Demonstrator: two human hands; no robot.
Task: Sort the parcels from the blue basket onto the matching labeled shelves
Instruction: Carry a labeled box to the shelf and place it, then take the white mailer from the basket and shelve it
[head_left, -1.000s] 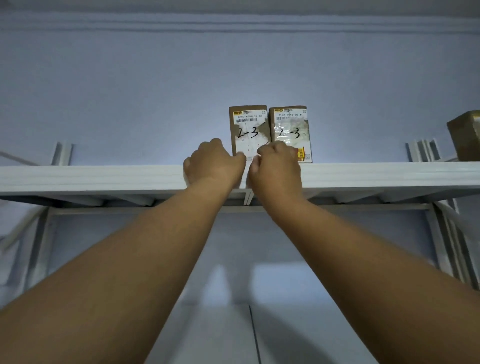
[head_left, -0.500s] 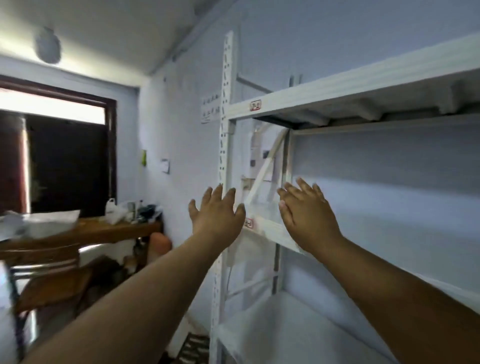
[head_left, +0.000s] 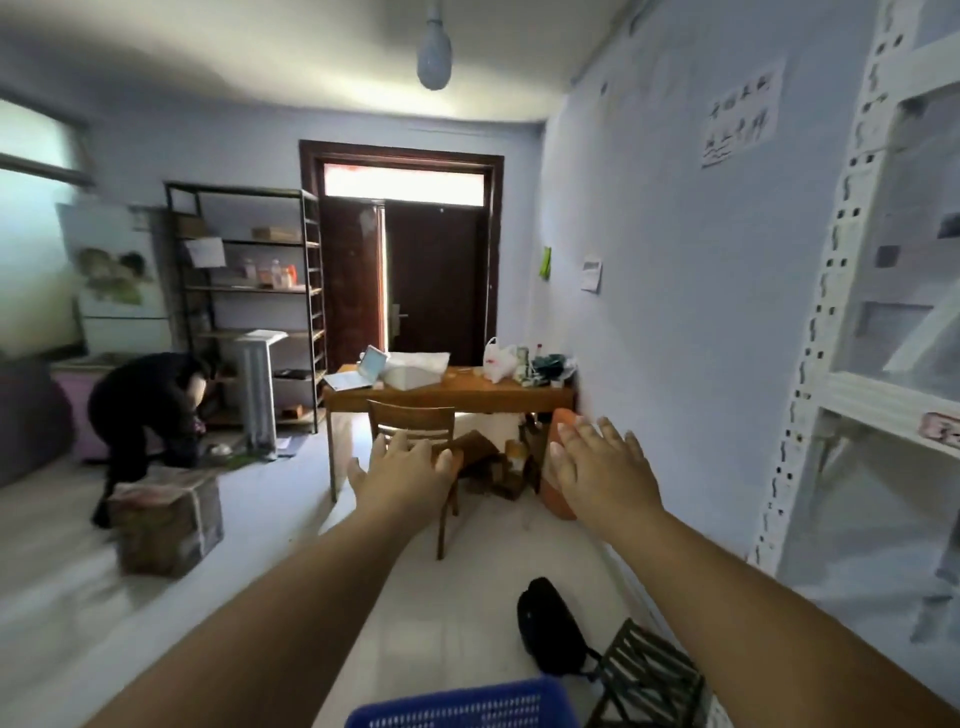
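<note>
Bare, both of them: my left hand (head_left: 402, 475) and right hand (head_left: 602, 467) float out in front with fingers spread and nothing held. Below them, the blue basket (head_left: 467, 711) shows only its rim at the frame's bottom edge, so I can't see what parcels remain inside. The white shelf rack (head_left: 852, 395) stands at my right, its labels blurred. Reaching down blind, I could snag the black bag (head_left: 550, 629) or wooden stool (head_left: 644, 670) beside the basket.
</note>
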